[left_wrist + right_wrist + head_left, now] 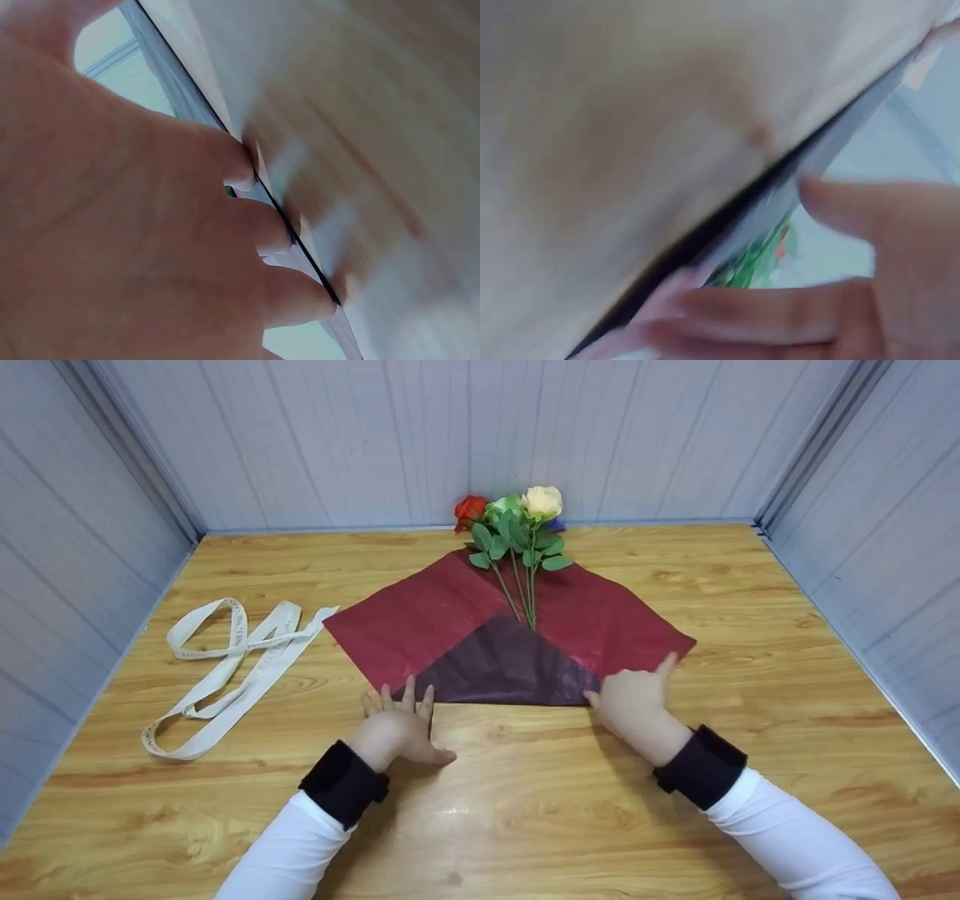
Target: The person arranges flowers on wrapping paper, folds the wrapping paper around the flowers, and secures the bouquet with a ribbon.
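A sheet of dark red wrapping paper (420, 622) lies on the table, its bottom part folded up into a dark purple flap (502, 667). Artificial flowers rest on it: a red rose (470, 510), a cream rose (543, 502), a green bloom (504, 506) and a mostly hidden blue one (555, 524). The flap covers their lower stems. My left hand (390, 731) has its fingers spread, tips touching the paper at the fold's left end. At the right end, my right hand (634, 705) is on the paper, thumb apart from extended fingers (742, 311).
To the left, a white printed ribbon (240, 682) lies in loose loops, one end near the paper's left corner. Pale panel walls (337, 442) stand behind and on both sides of the wooden table (510, 825).
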`<action>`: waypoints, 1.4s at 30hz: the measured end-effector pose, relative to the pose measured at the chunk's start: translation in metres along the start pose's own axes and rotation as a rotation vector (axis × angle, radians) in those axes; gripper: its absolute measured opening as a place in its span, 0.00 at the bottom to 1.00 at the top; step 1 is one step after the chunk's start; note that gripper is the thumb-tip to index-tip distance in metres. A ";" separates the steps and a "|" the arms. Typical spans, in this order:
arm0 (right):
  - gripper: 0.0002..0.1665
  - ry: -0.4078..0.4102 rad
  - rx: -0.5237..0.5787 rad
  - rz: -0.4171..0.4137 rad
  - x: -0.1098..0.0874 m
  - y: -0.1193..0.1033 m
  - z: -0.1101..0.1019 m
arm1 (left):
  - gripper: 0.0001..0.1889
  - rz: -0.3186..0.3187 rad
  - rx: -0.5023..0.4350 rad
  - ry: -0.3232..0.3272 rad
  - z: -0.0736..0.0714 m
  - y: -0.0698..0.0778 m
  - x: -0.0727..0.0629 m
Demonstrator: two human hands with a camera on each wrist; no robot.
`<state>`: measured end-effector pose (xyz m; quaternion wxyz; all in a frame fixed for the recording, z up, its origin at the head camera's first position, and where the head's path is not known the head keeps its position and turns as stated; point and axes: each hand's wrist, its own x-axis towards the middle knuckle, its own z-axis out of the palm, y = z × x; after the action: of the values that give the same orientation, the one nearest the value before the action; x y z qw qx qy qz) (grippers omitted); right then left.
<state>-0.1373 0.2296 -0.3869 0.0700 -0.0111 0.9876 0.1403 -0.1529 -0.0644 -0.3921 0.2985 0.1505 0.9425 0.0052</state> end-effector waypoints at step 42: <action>0.30 0.012 0.254 -0.634 0.028 -0.026 0.006 | 0.12 -0.083 -0.289 0.765 -0.004 -0.039 0.017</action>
<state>-0.1635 0.2065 -0.4038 0.1054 -0.3097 0.9449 -0.0127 -0.1794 -0.0960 -0.4021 -0.0556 0.0562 0.9803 0.1809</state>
